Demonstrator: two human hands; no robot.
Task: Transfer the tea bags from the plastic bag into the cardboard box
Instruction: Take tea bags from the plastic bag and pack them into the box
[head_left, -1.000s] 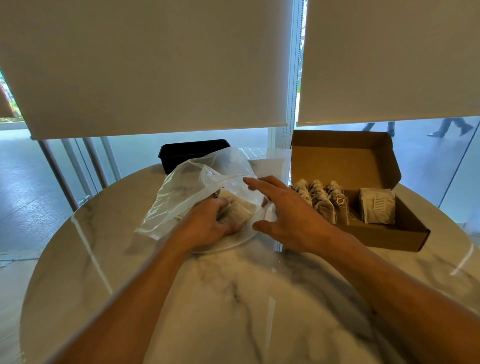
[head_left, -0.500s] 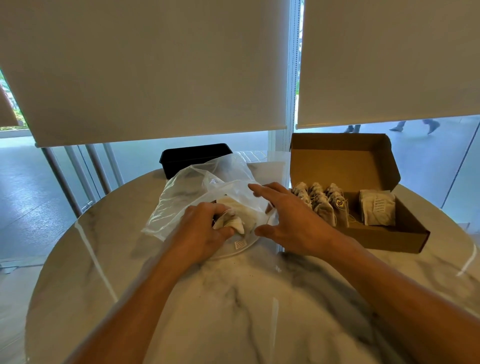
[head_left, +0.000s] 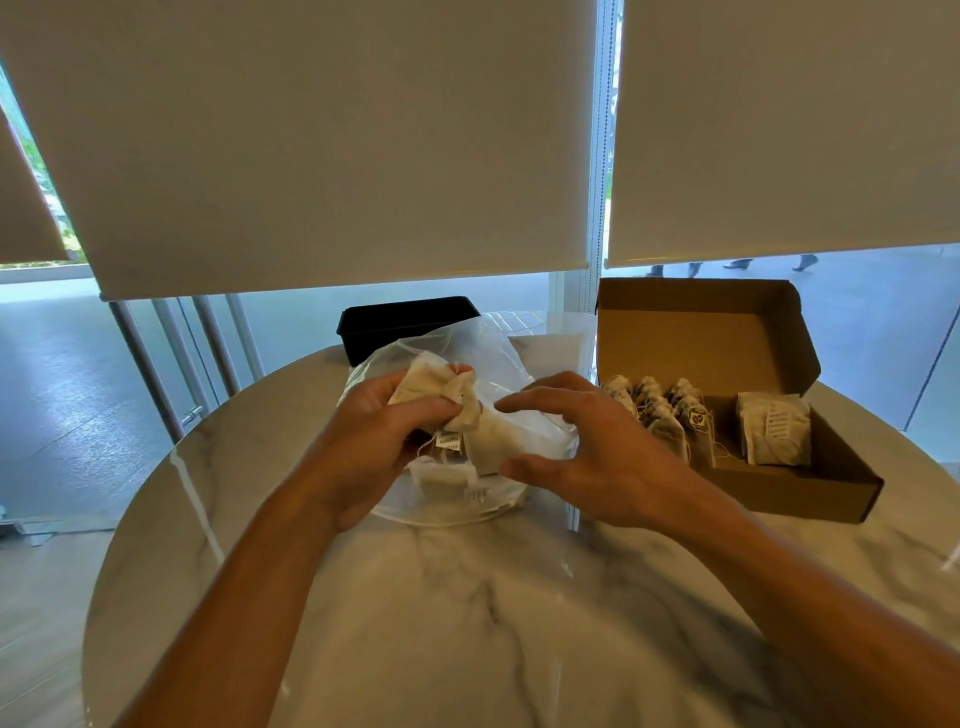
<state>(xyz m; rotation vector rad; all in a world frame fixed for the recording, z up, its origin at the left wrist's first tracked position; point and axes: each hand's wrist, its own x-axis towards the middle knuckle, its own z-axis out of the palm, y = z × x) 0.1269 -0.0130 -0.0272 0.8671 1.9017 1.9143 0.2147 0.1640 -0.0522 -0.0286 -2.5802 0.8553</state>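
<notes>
- Left hand (head_left: 374, 447) raised just above plastic bag (head_left: 498, 358), fingers curled tight round a bunch of tea bags (head_left: 441, 397); paper tag (head_left: 449, 441) dangling on string below the fist.
- Right hand (head_left: 597, 457) hovering over right part of plastic bag, fingers spread apart and slightly bent, thumb apart from the rest, gripping nothing; contact with the plastic not clear.
- Plastic bag: clear, crumpled, lying on marble table (head_left: 467, 623) between the two hands, mouth toward the person.
- Inside plastic bag: more tea bags (head_left: 493, 441) seen through the film, flat, pale, with tags; count unclear.
- Cardboard box (head_left: 810, 483) open on table right of plastic bag, lid flap standing up at the back.
- Inside cardboard box, left part: rows of tea bags (head_left: 660, 410) standing on edge, strings and tags loose on top.
- Inside cardboard box, right part: stack of flat paper packets (head_left: 774, 436) leaning upright, printed label facing front.
- Box floor bare between rows and packets and along the near wall.
- Black tray (head_left: 405, 322) at far table edge behind plastic bag; contents not visible.
- Window blinds (head_left: 332, 145) lowered behind the table.
</notes>
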